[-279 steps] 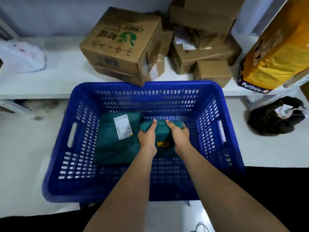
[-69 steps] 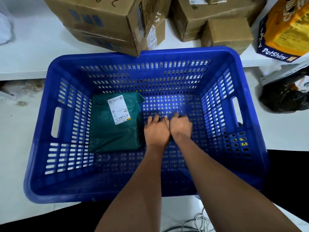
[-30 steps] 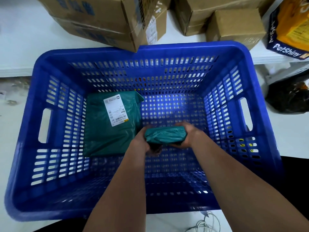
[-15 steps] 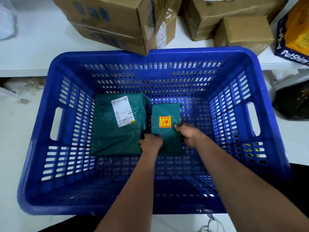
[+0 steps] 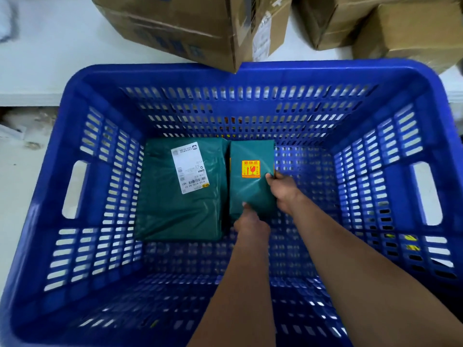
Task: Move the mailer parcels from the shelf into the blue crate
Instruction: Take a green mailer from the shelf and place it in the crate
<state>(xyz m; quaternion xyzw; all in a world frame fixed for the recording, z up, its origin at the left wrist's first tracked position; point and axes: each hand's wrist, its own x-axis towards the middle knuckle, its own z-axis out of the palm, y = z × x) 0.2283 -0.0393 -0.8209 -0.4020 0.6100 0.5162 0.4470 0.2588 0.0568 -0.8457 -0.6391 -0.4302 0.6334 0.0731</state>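
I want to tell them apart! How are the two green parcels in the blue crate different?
The left parcel is wider and carries a white shipping label; the right parcel is narrower with an orange sticker. Nobody touches the left parcel, while the left hand and right hand are on the right parcel. Both are dark green and lie flat, side by side, in the blue crate.

A parcel storeroom: cardboard boxes [image 5: 190, 28] piled on a white shelf [image 5: 50, 58].

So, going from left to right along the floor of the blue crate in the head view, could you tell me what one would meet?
Crate's left handle slot → larger green mailer with the white label → smaller green mailer with the orange sticker → right hand gripping that mailer's right edge → bare crate floor → right handle slot.
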